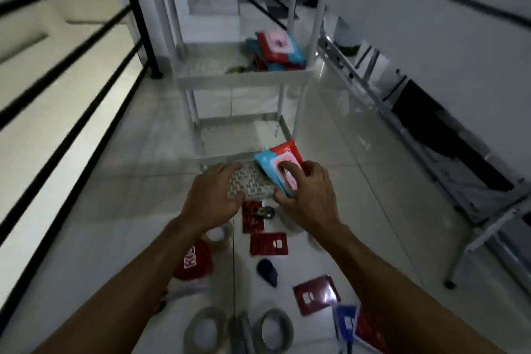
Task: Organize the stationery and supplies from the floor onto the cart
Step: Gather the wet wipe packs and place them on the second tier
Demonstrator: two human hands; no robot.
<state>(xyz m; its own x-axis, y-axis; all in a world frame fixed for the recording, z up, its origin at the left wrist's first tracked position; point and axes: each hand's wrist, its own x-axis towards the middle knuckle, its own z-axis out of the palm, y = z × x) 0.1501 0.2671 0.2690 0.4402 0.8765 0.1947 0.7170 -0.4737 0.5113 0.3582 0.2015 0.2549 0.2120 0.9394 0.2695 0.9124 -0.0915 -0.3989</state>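
— While both arms reach forward over the floor, what are the hands doing?

— The left hand (214,195) has its fingers curled over the near left end of a flat white patterned pack (249,184), gripping it. The right hand (309,195) holds the other side: its thumb lies under the stack's near right corner and its fingers are bent over a blue and red wipes packet (275,165) that lies on top of the white pack.

— So the two things are held together?

— Yes, stacked, the packet tilted across the far right of the white pack, both carried between the hands just in front of the bottom shelf of the white cart (244,77).

— Anything already on the cart?

— On its middle shelf, at the right, sits a pile of similar red and blue packets (277,50). Something small and green lies beside them, too blurred to name.

— And on the floor?

— Below the hands lie several dark red flat packets (268,244), one of them under a small black and yellow thing I cannot identify. Nearer, there is a red round object with white letters (195,261) at the left, a dark blue object (267,270) in the middle, another red packet (316,293) and a blue one (346,322) at the right. At the bottom edge are two rolls of tape (277,327), well apart from the cart.

— Surroundings?

— Black railing bars (71,86) run along the left; a folded metal frame (431,129) leans by the right wall.
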